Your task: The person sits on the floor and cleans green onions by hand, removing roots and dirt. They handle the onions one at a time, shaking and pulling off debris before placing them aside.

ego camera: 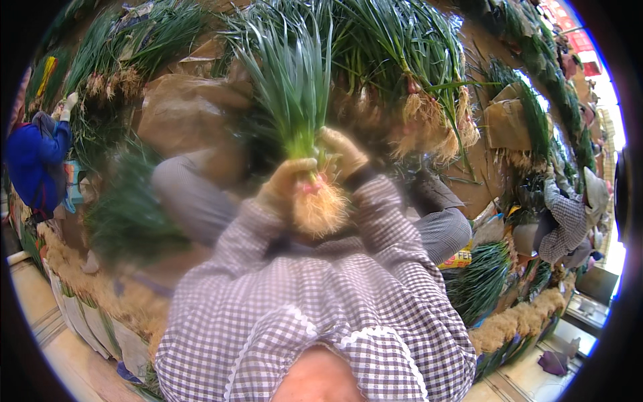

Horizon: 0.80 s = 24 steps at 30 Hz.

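Note:
A bunch of green onions (301, 100) stands out in front of my chest, its long leaves pointing away from me and its pale roots hanging towards me. My left hand (286, 181), in a light glove, is closed around the lower stalks just above the reddish bulbs. On the other side, my gloved right hand (342, 153) has its fingers at the stalks, slightly higher up; whether it pinches a single stalk is blurred. Beyond my hands lies a heap of green onions (382, 45) with tangled roots at its near edge.
Brown paper (191, 113) lies on the ground at the left front. More green onions (145, 30) are piled behind it. A person in blue (37, 161) works at far left, and a person in a checked garment (565, 216) at far right. Bundles (485, 276) lie at my right.

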Tool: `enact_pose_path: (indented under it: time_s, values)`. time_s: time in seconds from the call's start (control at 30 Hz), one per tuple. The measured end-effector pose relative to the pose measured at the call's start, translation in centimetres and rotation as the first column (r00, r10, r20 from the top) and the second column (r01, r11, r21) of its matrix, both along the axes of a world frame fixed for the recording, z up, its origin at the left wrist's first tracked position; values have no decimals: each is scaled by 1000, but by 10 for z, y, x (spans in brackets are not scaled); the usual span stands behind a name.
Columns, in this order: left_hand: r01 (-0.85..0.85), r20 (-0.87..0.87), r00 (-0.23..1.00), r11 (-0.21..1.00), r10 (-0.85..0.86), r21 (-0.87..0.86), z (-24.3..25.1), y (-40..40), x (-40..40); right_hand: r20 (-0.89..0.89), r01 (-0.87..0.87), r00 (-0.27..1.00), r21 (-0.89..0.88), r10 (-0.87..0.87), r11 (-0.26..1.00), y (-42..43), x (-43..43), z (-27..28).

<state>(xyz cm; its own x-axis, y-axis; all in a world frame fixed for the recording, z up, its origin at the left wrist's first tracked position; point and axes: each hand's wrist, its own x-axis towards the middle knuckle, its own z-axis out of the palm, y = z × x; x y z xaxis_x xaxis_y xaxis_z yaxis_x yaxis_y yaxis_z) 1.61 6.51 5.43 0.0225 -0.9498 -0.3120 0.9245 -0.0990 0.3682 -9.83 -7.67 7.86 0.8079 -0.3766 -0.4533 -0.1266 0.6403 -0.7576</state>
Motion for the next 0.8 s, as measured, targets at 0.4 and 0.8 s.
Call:
enact_pose_path:
  time_s: [0.4,0.8]
  values:
    - [-30,-3,1000,993,31,113,5,3,1,95,180,974,218,-204,959,17,26,-1]
    - [-349,-168,937,850,306,-396,55,7,1,-662,-671,741,-730,112,128,-20,1,-32]
